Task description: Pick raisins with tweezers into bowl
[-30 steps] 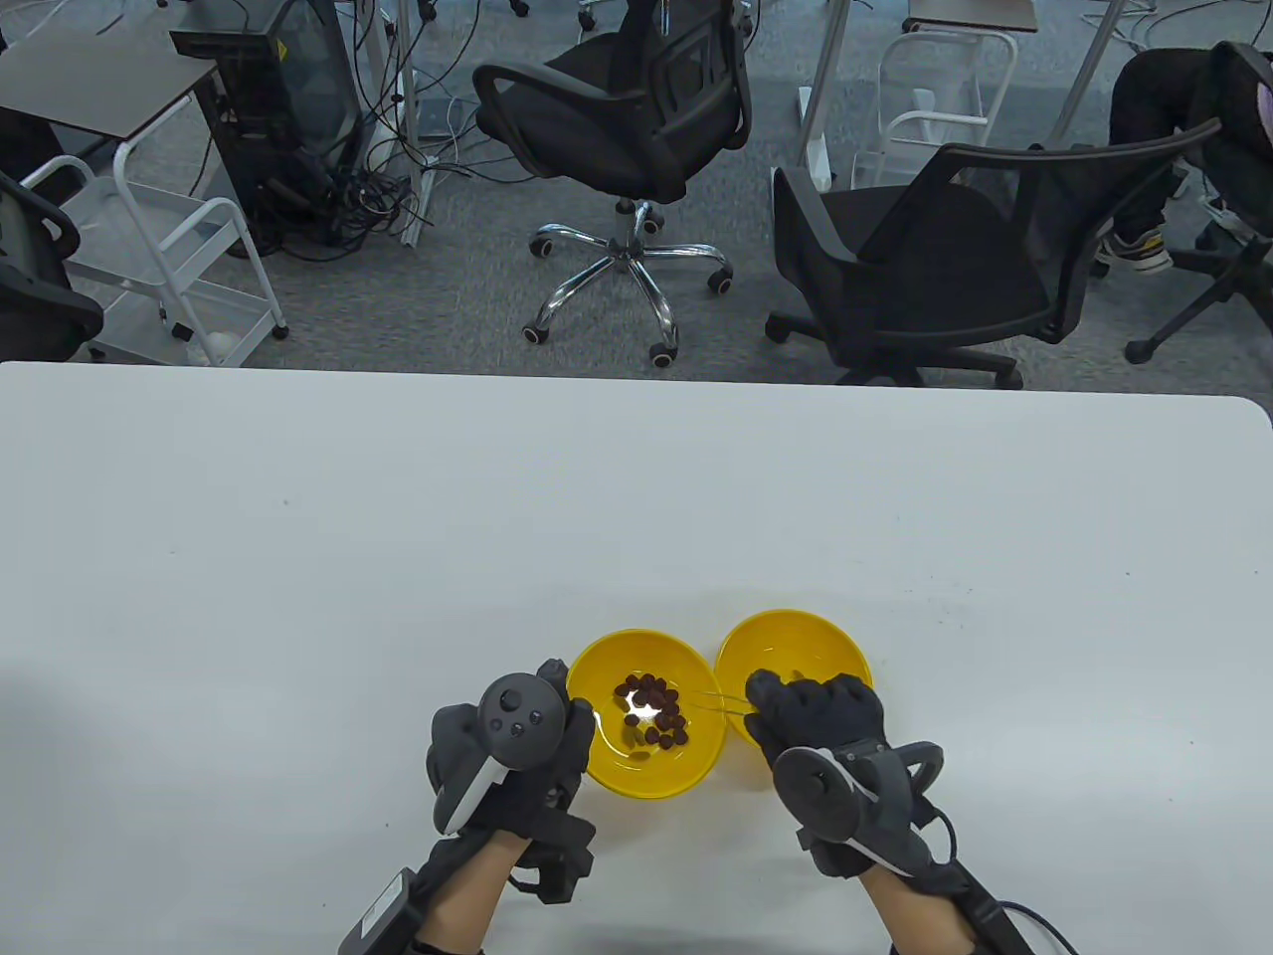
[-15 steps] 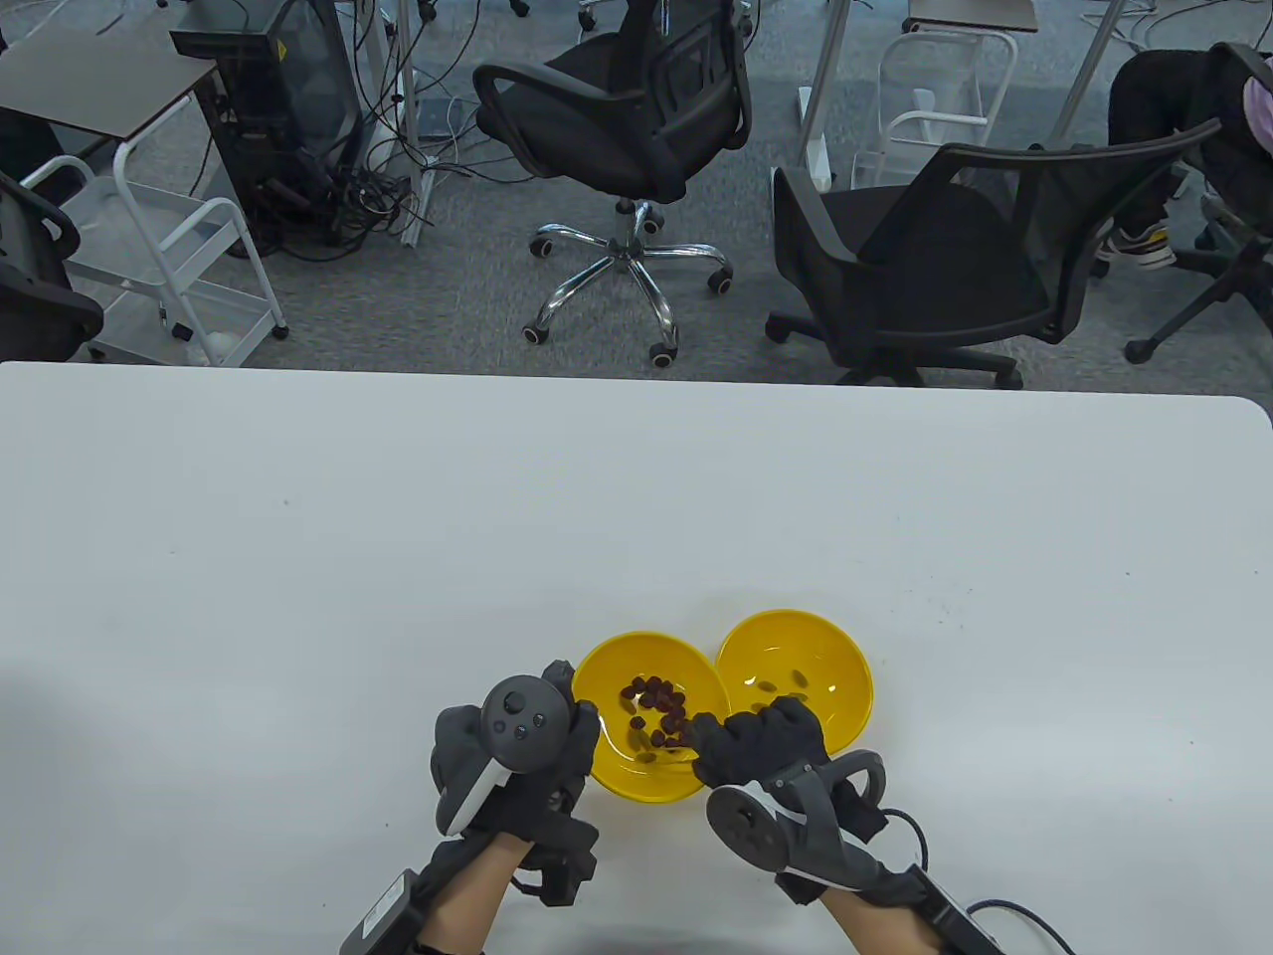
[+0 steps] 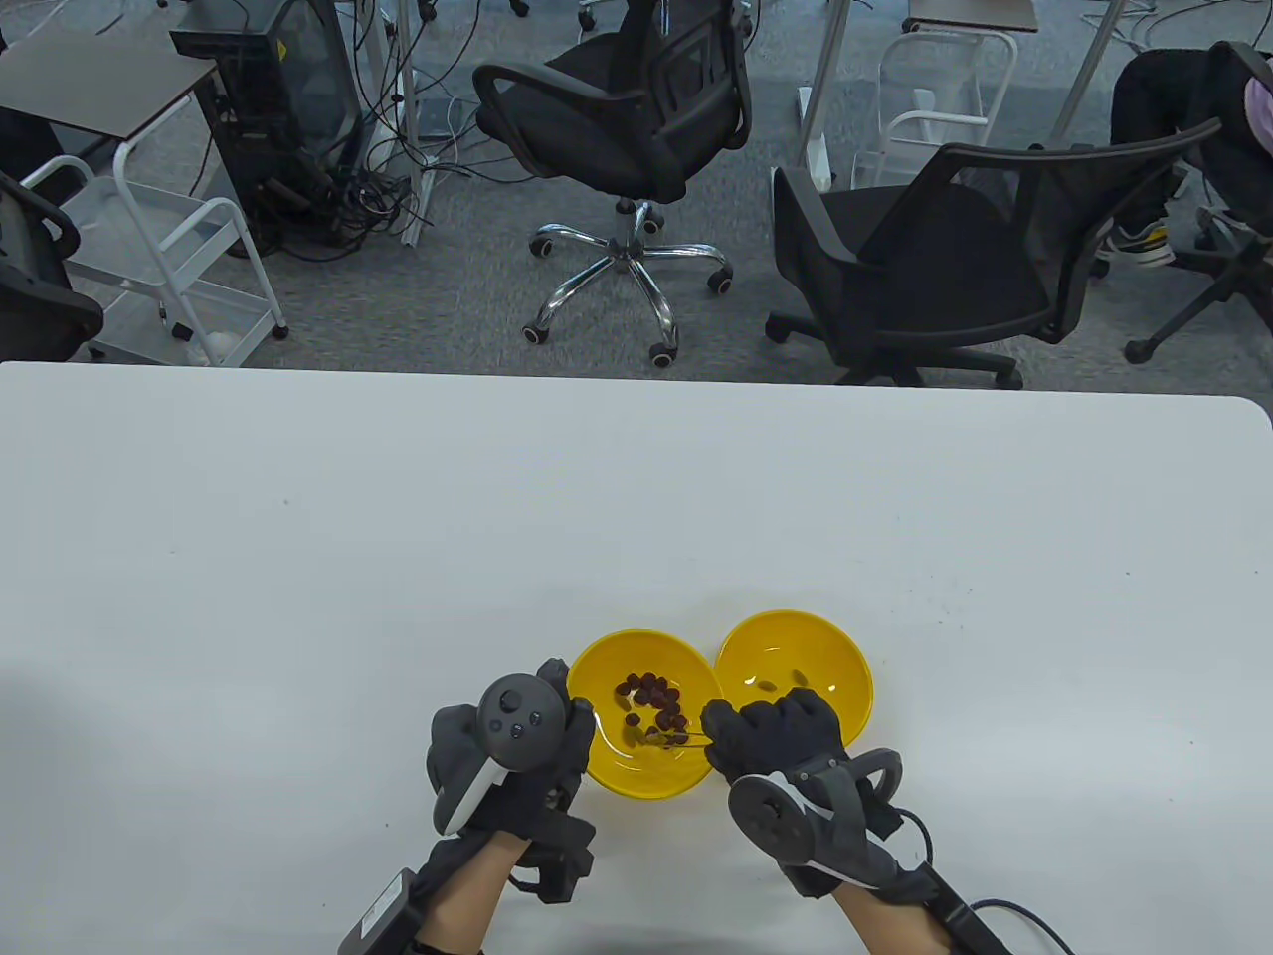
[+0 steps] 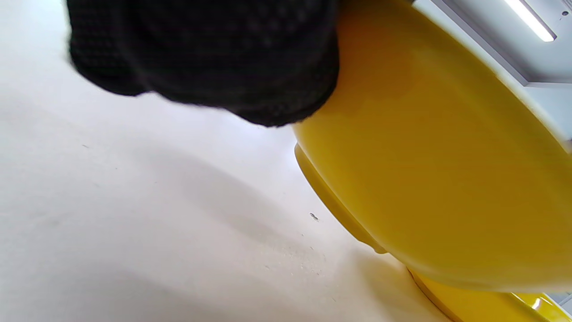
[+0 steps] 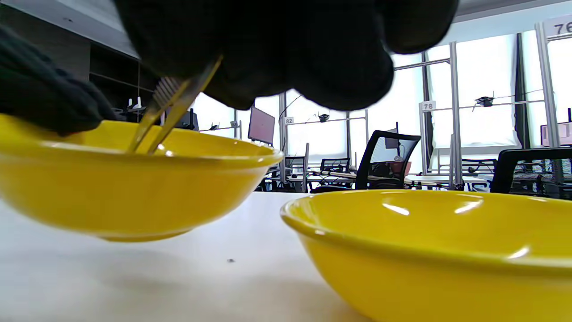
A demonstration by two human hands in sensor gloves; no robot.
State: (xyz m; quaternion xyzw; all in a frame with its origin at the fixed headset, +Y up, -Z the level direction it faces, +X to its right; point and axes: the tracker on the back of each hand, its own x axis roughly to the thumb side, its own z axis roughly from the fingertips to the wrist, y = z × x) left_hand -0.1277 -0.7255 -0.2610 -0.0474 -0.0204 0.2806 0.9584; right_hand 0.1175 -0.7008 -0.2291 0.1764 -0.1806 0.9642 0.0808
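Two yellow bowls stand side by side near the table's front edge. The left bowl (image 3: pixel 607 761) holds several dark raisins (image 3: pixel 656 704). The right bowl (image 3: pixel 796 637) shows only light glints inside. My right hand (image 3: pixel 741 731) pinches thin metal tweezers (image 3: pixel 681 737), whose tips reach into the left bowl among the raisins. In the right wrist view the tweezers (image 5: pixel 174 107) slant down behind the left bowl's rim (image 5: pixel 134 188), their tips hidden; the right bowl (image 5: pixel 424 250) is close. My left hand (image 3: pixel 567 696) grips the left bowl's left rim; a gloved finger (image 4: pixel 201 58) presses its outer wall (image 4: pixel 447 179).
The white table (image 3: pixel 398 547) stretches far to the left, right and back of the bowls. Office chairs (image 3: pixel 925 259) and a white cart (image 3: pixel 169 269) stand on the floor beyond the far edge.
My right hand moved left from over the right bowl to the left bowl, and the tweezer tips now lie among the raisins. My left hand stayed on the bowl rim.
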